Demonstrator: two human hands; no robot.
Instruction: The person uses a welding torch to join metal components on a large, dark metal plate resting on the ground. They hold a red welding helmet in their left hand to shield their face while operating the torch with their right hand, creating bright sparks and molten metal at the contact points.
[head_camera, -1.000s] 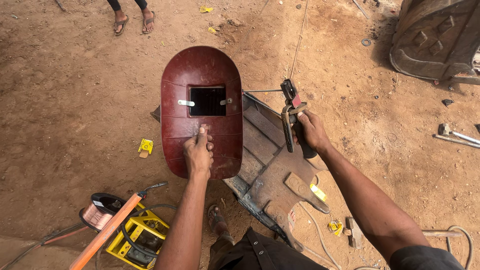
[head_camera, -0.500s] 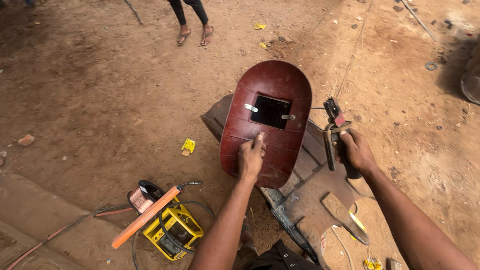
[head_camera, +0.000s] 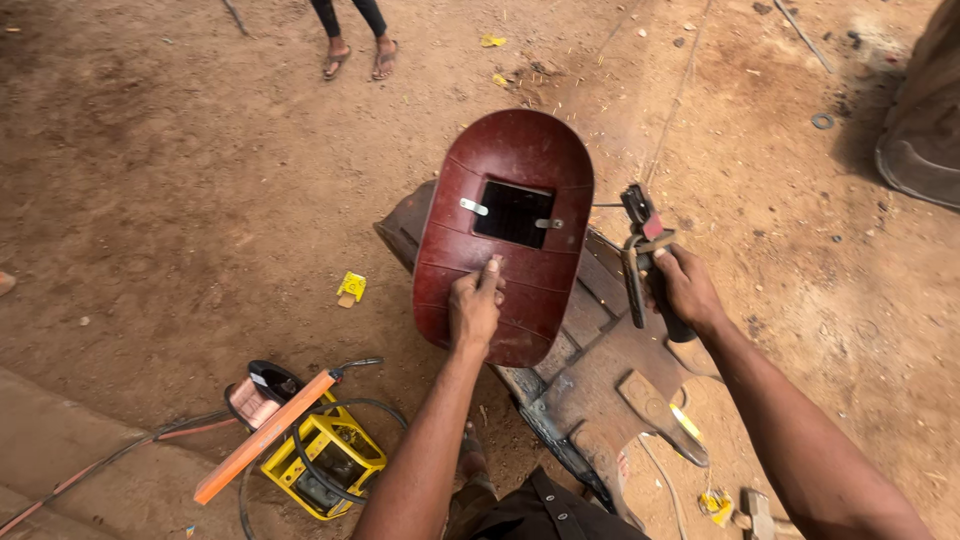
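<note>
Nearest to me, low on my left, a yellow welding machine (head_camera: 325, 460) sits on the dirt ground (head_camera: 170, 200) with black cables looped round it and an orange bar (head_camera: 265, 437) lying across its top. Straight below me a rusty metal workpiece (head_camera: 600, 385) lies on the ground, flat plates joined at angles.

My left hand (head_camera: 474, 310) is up over that workpiece, its fingers (head_camera: 490, 272) curled tight against the back of a dark red welding shield (head_camera: 510, 235), gripping it from behind near its lower half. The shield stands upright between me and the metal, an oblong with a rounded top, ribbed across, with a dark rectangular window held by two small metal clips.

Just to the right of the shield, my right hand (head_camera: 680, 290) is closed in a fist round the handle of an electrode holder (head_camera: 645, 255), fingers wrapped fully about it. The holder is black with a red patch near its head, and it points up and away from me, apart from the shield.

A small yellow scrap (head_camera: 350, 288) lies left of the shield. Far off at the top, another person's sandalled feet (head_camera: 358, 60) stand on the dirt
</note>
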